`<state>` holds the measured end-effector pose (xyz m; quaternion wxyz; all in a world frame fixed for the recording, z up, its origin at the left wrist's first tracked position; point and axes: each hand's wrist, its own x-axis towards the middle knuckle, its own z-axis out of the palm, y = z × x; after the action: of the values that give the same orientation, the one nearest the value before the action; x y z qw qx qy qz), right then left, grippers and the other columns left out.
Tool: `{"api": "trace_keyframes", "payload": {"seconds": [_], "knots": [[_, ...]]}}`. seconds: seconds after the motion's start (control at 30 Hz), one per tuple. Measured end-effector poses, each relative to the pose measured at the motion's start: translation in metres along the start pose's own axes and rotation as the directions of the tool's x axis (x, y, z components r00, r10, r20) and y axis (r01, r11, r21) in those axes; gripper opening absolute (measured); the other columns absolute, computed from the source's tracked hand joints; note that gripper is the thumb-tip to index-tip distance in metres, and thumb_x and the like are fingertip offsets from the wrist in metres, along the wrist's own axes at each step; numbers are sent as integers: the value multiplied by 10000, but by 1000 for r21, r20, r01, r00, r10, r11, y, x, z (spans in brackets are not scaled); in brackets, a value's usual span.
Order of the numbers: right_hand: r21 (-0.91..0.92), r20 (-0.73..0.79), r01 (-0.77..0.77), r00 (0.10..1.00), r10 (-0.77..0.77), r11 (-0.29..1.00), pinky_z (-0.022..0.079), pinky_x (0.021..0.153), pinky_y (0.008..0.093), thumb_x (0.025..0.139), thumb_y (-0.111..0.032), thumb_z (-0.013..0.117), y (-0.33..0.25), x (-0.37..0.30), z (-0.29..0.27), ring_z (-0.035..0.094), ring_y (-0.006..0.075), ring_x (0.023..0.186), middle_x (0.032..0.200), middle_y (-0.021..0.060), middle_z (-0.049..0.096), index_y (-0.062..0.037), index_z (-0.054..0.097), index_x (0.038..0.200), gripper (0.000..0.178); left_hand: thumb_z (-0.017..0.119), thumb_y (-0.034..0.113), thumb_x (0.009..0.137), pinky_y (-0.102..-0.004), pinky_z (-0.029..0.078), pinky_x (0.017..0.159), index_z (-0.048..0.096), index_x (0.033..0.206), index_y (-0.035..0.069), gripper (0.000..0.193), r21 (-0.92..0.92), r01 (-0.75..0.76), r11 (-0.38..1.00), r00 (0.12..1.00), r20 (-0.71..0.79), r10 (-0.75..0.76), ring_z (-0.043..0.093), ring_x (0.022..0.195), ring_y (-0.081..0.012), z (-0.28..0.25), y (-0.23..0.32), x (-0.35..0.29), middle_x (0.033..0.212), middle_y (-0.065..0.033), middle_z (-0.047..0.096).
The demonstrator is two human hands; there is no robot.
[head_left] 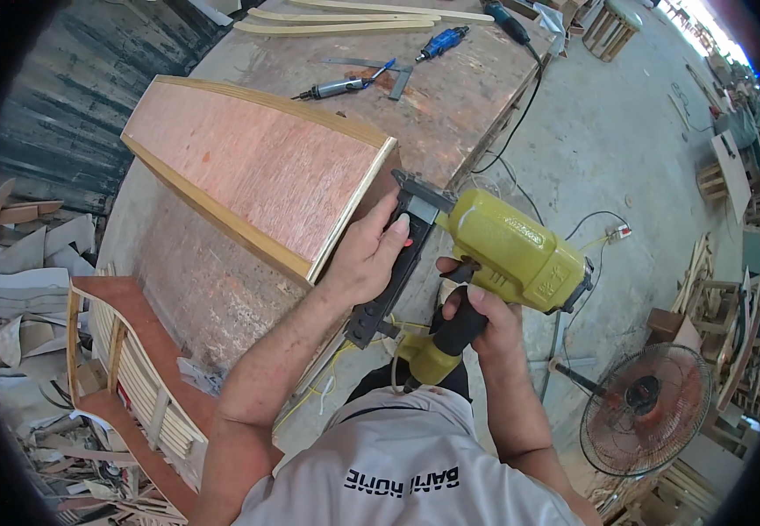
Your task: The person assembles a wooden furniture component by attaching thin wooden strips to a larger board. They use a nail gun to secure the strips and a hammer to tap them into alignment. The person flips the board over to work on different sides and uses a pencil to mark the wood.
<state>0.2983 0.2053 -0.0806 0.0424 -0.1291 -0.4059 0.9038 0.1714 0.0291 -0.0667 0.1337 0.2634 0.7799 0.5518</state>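
Note:
A yellow-green pneumatic nail gun [507,241] with a black magazine lies sideways between my hands. My right hand [489,320] is wrapped round its black handle, fingers by the trigger. My left hand [371,250] closes on the magazine, the thumb lying along it. Just left of the gun, a long tapered wooden piece [266,162] rests on the workbench, its reddish plywood face framed by paler wood strips. The gun's nose is close to the near right corner of that piece; I cannot tell if they touch.
On the workbench [441,131] lie a metal square [400,83], a silver air tool [340,88], a blue air tool [443,42] and pale curved strips [336,26]. A curved slatted frame [134,359] leans at the left. A floor fan [643,399] stands right, with cables [603,237] across the floor.

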Motion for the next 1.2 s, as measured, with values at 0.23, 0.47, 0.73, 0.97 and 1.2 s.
{"api": "trace_keyframes", "payload": {"seconds": [0.23, 0.47, 0.73, 0.97, 1.2], "knots": [[41, -7, -76, 997, 76, 996, 574, 613, 290, 806, -173, 670, 4, 14, -4, 670, 198, 659, 1139, 222, 658, 12, 488, 1344, 598, 458, 238, 1059, -405, 355, 1133, 272, 1515, -89, 591, 3, 73, 997, 997, -33, -73, 488, 1345, -356, 5, -12, 1, 1455, -298, 459], [68, 12, -125, 992, 124, 990, 567, 606, 292, 805, -173, 677, 6, 21, -14, 660, 192, 654, 1142, 213, 665, 11, 497, 1331, 585, 465, 230, 1055, -416, 323, 1156, 301, 1493, -113, 580, 26, 86, 996, 995, -45, -85, 428, 1395, -381, 5, -15, 0, 1477, -305, 430], [132, 51, -172, 985, 166, 976, 555, 605, 298, 811, -159, 688, 10, 26, -21, 643, 192, 638, 1131, 209, 669, 11, 513, 1313, 558, 484, 228, 1049, -416, 329, 1156, 300, 1493, -114, 590, 13, 101, 995, 992, -81, -100, 424, 1398, -373, 8, -17, -1, 1484, -303, 423], [130, 32, -209, 978, 207, 969, 557, 606, 316, 791, -206, 705, 12, 23, -31, 646, 201, 651, 1106, 194, 673, 4, 535, 1285, 563, 498, 220, 1045, -422, 376, 1121, 315, 1484, -114, 581, -175, 194, 965, 980, -16, -200, 486, 1342, -367, 8, -2, 2, 1440, -296, 469], [154, 16, -185, 983, 185, 971, 575, 646, 308, 772, -208, 715, 24, 15, -20, 678, 199, 696, 1176, 205, 664, -7, 530, 1316, 608, 503, 209, 1040, -409, 392, 1100, 321, 1483, -102, 571, 81, 67, 994, 996, -58, -62, 520, 1291, -354, 6, -18, -11, 1405, -281, 495]]}}
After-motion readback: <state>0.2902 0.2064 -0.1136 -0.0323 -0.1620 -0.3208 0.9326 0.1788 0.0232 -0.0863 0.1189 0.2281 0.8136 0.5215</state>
